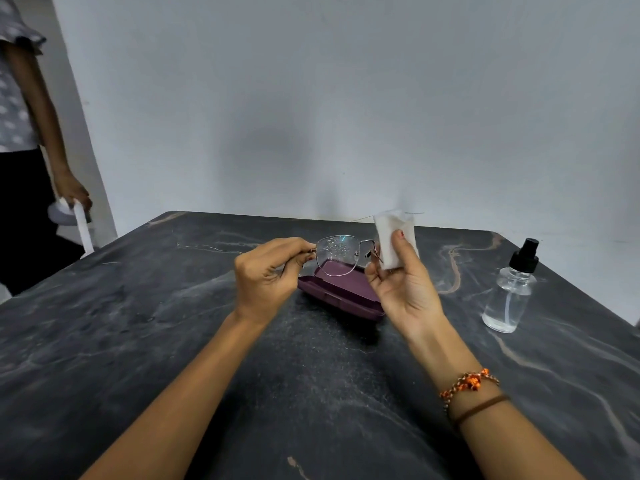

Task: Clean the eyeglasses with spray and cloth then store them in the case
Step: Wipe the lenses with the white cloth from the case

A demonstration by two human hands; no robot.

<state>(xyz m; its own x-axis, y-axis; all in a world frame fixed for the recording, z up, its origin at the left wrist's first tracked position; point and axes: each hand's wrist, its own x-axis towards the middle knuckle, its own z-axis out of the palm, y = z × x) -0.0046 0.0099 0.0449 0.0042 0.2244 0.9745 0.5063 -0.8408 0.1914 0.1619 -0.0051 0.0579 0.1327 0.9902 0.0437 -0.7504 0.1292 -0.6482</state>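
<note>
- the left hand [266,277] pinches the eyeglasses [341,254] at the left end of the frame, fingers curled round the hinge, and holds them up above the table [138,341].
- the visible lens is speckled with small droplets.
- the right hand [401,282] grips a folded white cloth [393,237], thumb pressed on its near face, fingers behind it; the cloth covers the right side of the glasses, so that lens is hidden.
- whether the cloth is touching that lens, i cannot tell from here.
- an open maroon case [341,296] lies on the table right under the glasses, between the two hands, its lid side toward the wall.
- a clear spray bottle [510,292] with a black pump top stands upright on the table, off to the right, well apart from the case.
- the right wrist wears an orange beaded thread [469,381] and a brown band [479,408].
- the table is dark stone with pale veins, set against a grey wall [346,98].
- at far left another person [20,116] stands beside the table, one hand down, holding something white i can't make out.
</note>
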